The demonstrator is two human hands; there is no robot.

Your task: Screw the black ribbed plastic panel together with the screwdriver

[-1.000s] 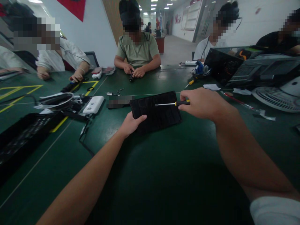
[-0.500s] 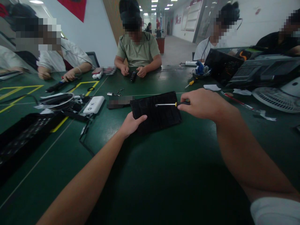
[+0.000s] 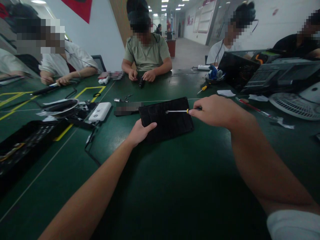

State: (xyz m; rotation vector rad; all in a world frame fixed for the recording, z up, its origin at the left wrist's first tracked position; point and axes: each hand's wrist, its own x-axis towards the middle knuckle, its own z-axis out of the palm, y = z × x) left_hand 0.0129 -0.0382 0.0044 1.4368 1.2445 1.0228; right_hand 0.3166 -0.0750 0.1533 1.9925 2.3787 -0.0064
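My left hand [image 3: 141, 132] grips the left edge of a black rectangular panel [image 3: 172, 123], thumb over its front face. The panel is tilted, its far edge raised toward the back of the table. In my right hand [image 3: 215, 110] is a screwdriver [image 3: 177, 111] with a yellow and black handle and a metal shaft. Its shaft lies nearly level across the panel, and its tip meets a small round spot near the panel's middle. My right fingers wrap the handle and hide most of it.
Behind the panel lie a dark flat piece [image 3: 126, 109] and several small metal parts [image 3: 125, 98]. A white power bank [image 3: 100, 112] with a cable sits to the left, near a long black casing [image 3: 32, 140]. Another screwdriver [image 3: 203, 88] and a white fan [image 3: 297, 103] are to the right.
My hands, the panel and the screwdriver tip stay almost in place; the handle has turned slightly in my right fingers. At the far left, a co-worker's hands have moved left with a dark tool.
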